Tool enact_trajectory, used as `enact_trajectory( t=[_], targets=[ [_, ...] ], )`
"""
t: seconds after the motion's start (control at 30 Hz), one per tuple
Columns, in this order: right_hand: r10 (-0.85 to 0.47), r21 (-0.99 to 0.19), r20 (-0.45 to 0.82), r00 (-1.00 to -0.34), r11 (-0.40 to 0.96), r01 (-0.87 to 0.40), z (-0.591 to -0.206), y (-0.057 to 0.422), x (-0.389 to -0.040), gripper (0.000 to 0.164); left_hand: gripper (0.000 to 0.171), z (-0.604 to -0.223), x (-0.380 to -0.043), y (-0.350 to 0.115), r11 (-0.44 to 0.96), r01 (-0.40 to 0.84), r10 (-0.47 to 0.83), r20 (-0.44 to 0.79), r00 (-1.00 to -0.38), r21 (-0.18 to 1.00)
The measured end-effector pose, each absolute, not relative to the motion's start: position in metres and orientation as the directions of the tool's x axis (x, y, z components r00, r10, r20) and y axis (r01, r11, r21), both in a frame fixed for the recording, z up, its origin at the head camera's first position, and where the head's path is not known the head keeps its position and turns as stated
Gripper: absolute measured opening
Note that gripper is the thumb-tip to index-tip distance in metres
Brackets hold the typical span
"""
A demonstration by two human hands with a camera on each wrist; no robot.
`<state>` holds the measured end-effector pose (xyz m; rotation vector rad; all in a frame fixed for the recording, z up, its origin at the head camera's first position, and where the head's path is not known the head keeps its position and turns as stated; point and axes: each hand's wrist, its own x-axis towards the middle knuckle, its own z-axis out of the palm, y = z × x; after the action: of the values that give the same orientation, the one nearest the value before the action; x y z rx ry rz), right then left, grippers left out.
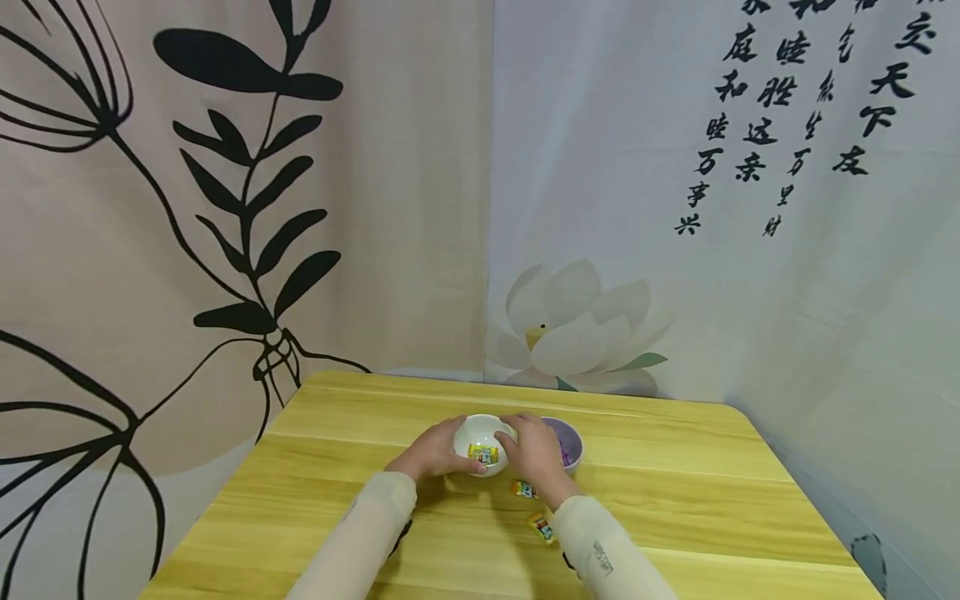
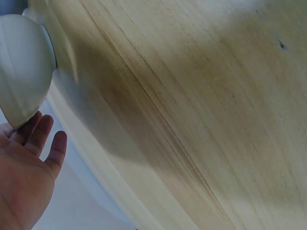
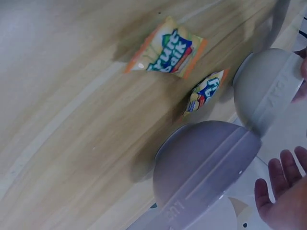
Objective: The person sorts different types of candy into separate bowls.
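Observation:
A white bowl (image 1: 472, 429) stands near the table's far edge, with a yellow-wrapped candy (image 1: 483, 454) inside. My left hand (image 1: 435, 450) grips its left side, thumb low on the front rim; the left wrist view shows fingertips under the rim. At the right side of the rim, my right hand (image 1: 534, 454) pinches with thumb and forefinger, though the contact is partly hidden. In the right wrist view its other fingers (image 3: 277, 177) stick out free. Just right of the white bowl is a purple bowl (image 3: 206, 163), partly behind my right hand, with something purple in it.
Two yellow-and-orange candy packets lie on the wooden table (image 1: 675, 483): one packet (image 1: 524, 489) close to the bowls, the other packet (image 1: 542, 527) nearer me, beside my right sleeve. A printed curtain (image 1: 420, 208) hangs behind the table's far edge.

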<state>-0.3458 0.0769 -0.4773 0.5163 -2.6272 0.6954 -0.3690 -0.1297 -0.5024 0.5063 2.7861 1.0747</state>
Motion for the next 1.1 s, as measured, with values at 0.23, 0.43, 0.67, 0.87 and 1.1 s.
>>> enact_trajectory(
  t=[0.23, 0.43, 0.67, 0.87, 1.1],
  targets=[
    [-0.231, -0.424, 0.432, -0.872, 0.801, -0.422, -0.473, 0.085, -0.337, 0.03, 0.107, -0.505, -0.369, -0.128, 0.69, 0.255, 0.343, 0.005, -0.939, 0.677],
    [-0.189, -0.456, 0.459, -0.868, 0.788, -0.413, -0.475, 0.095, -0.324, 0.029, 0.108, -0.506, -0.366, -0.128, 0.676, 0.25, 0.341, 0.007, -0.94, 0.693],
    [-0.1, -0.516, 0.512, -0.853, 0.759, -0.398, -0.48, 0.112, -0.303, 0.024, 0.111, -0.507, -0.367, -0.128, 0.708, 0.236, 0.31, 0.006, -0.951, 0.666],
    [-0.052, -0.544, 0.482, -0.874, 0.765, -0.345, -0.492, 0.128, -0.28, 0.017, 0.111, -0.506, -0.369, -0.129, 0.72, 0.246, 0.316, 0.009, -0.949, 0.649],
    [-0.035, -0.568, 0.386, -0.922, 0.778, -0.267, -0.513, 0.151, -0.253, 0.022, 0.112, -0.505, -0.371, -0.128, 0.725, 0.246, 0.314, 0.009, -0.95, 0.643]
  ],
)
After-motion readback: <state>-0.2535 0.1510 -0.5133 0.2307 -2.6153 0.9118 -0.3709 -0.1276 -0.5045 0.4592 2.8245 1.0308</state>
